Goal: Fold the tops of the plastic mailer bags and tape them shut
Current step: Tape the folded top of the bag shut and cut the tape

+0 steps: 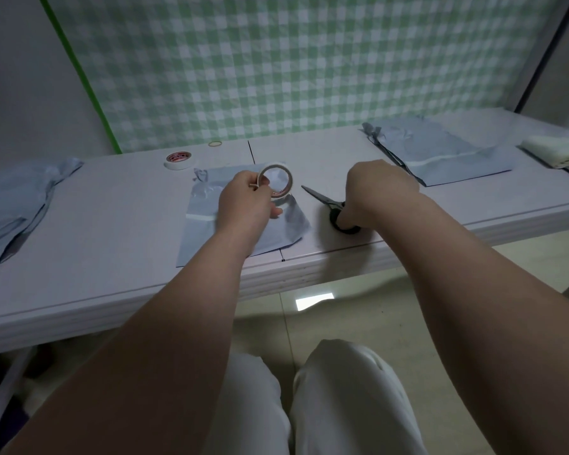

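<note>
First, one pale table (pixel 112 224) spans the view, with one green-checked cloth (pixel 276 60) hung behind it. Blue mailer bags lie on the table in three places: a crumpled heap (pixel 14 198) at the left, whose count cannot be told, one middle bag (pixel 204 205) flat at the near edge, and a right bag (pixel 440 156) well apart from it. One folded towel (pixel 559 156) sits at the far right. Two hands work. The left hand (pixel 247 205) pinches a tape roll (pixel 279 194), held upright just above the middle bag. The right hand (pixel 375 192) is curled round the handles of one pair of scissors (pixel 322 198), just beside that bag, blades pointing left. A second roll (pixel 179 160) lies flat behind the middle bag, making two rolls; one rubber band (pixel 215 143) lies near the back edge
</note>
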{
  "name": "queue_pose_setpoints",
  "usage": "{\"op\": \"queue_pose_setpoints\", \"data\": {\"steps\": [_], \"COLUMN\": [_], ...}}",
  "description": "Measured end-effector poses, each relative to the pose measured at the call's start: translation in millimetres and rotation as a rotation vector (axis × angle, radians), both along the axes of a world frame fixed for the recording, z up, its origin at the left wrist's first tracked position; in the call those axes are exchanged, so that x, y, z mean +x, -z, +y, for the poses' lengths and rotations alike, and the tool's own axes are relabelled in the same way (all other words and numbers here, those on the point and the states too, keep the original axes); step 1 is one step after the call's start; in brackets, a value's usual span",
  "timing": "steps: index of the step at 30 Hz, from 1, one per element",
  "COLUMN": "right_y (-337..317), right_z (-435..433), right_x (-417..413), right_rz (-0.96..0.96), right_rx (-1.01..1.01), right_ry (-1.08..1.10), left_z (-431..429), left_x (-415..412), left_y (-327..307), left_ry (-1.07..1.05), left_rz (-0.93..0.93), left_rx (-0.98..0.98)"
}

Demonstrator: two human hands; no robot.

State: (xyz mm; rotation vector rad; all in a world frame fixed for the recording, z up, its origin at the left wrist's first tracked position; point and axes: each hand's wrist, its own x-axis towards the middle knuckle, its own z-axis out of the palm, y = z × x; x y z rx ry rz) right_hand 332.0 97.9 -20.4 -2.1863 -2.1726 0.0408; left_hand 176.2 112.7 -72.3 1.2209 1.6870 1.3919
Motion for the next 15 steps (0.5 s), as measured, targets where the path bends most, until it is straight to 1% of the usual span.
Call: {"op": "queue_pose_setpoints", "data": {"steps": [4, 6, 7, 9, 12, 13, 15], "right_y": [7.2, 10.6, 12.7, 18.0, 23.0, 22.9, 21.2], "right_z": [2.7, 0.7, -1.0, -7.6, -17.6, -21.1, -29.1], "right_x": [11.7, 15.5, 15.6, 12.7, 7.2, 6.1, 5.8], "right_rz": [0.292, 0.506, 0.653, 1.0, 1.434, 1.551, 1.703], "right_rx": [-0.002, 0.008, -0.012, -0.119, -0.379, -0.465, -0.607], "right_ry": [0.063, 0.097, 0.102, 0.085, 0.073, 0.08, 0.111], "left_z": [-0.5, 0.5, 1.1, 2.1, 2.5, 2.5, 2.9], "left_x": [0.3, 0.4, 0.6, 1.0, 1.3, 1.4, 1.5], "left_y": [-0.7, -0.2, 0.2, 1.3, 1.6, 1.5, 1.1], "left_ry": [-0.003, -0.01, -0.015, -0.026, -0.038, -0.04, -0.044], "left_rz": [-0.024, -0.025, -0.024, -0.033, -0.039, -0.038, -0.037], "left_rx": [0.007, 0.003, 0.0, -0.005, -0.008, -0.007, -0.007]}}
